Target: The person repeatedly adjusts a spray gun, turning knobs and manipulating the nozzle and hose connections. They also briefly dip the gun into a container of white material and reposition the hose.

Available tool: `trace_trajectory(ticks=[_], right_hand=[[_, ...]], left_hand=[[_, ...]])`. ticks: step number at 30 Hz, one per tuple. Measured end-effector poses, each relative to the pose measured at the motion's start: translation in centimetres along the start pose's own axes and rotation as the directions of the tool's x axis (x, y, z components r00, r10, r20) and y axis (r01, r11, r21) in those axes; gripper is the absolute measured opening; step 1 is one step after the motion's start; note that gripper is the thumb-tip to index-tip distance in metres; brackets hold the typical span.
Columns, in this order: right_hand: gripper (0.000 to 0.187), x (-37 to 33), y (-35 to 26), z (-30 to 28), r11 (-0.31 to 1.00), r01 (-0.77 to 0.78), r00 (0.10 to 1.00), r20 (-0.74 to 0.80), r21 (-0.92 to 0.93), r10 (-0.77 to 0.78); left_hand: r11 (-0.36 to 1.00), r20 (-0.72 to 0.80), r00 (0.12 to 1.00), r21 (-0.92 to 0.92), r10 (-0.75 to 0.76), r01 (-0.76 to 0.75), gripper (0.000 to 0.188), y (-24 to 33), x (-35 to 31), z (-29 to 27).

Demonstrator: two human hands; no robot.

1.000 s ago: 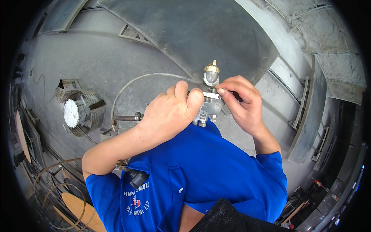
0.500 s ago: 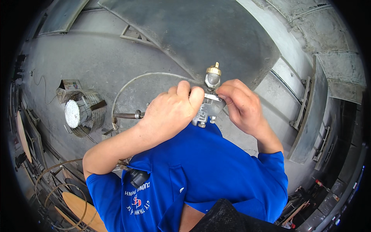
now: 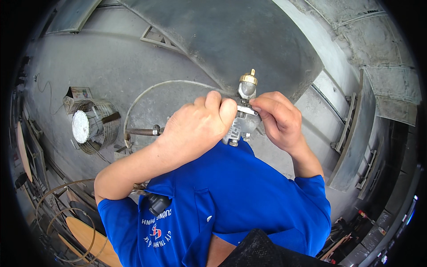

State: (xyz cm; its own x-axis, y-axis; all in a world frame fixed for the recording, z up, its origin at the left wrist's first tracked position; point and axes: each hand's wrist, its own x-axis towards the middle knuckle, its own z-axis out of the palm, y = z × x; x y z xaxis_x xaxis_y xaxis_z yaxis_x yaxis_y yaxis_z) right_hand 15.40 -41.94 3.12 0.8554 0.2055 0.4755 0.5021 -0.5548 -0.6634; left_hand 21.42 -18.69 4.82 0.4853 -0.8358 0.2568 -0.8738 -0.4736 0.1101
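Note:
A silver paint spray gun (image 3: 240, 127) with a brass nozzle cap (image 3: 248, 79) is held up in front of my chest, nozzle pointing away from me. My left hand (image 3: 195, 119) is closed around it, and its curled fingers hide much of the handle. On the gun's other side, the thumb and forefinger of my right hand (image 3: 283, 119) pinch together at a spot just behind the nozzle. Whatever small part those fingertips press on is mostly covered. A dark hose end with a clamp (image 3: 155, 130) comes out beside my left wrist.
A large dark panel (image 3: 249, 44) lies ahead on supports. At left stand a white-topped bucket (image 3: 81, 127) and a woven-looking drum (image 3: 106, 124) around it. A pale hose (image 3: 151, 86) loops above the floor. Another panel (image 3: 351, 133) leans at right; wire hoops (image 3: 66, 218) lie lower left.
Both hands and the spray gun have shifted very slightly, with the view tilting a little. My grip looks the same.

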Motion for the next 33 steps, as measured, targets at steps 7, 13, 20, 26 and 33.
trace_trajectory(ticks=[7,13,20,26,33], right_hand=[[0.018,-0.9,0.4,0.9,0.999,-0.02,0.997,-0.074,0.034,0.022],[0.017,-1.3,0.7,1.2,0.999,-0.013,0.994,-0.105,0.033,0.016],[0.029,0.2,0.7,-0.6,0.981,0.122,0.992,0.029,-0.149,-0.119],[0.029,1.6,0.6,-1.1,0.935,0.267,0.964,0.063,-0.233,-0.259],[0.027,2.2,0.5,-0.7,0.919,0.324,0.943,0.154,-0.225,-0.295]], left_hand=[[1.0,0.003,1.0,-0.001,0.007,-0.007,0.017,0.1,0.0,-0.1],[0.999,-0.002,1.0,0.025,0.03,-0.03,0.017,0.1,0.1,-0.1],[0.991,0.0,0.992,0.04,0.126,-0.126,0.019,-0.9,0.2,-0.6],[0.989,-0.003,0.989,0.018,0.148,-0.148,0.019,-0.9,0.4,-0.8],[0.995,0.063,0.993,-0.006,0.098,-0.097,0.021,-0.7,-0.3,-0.8]])
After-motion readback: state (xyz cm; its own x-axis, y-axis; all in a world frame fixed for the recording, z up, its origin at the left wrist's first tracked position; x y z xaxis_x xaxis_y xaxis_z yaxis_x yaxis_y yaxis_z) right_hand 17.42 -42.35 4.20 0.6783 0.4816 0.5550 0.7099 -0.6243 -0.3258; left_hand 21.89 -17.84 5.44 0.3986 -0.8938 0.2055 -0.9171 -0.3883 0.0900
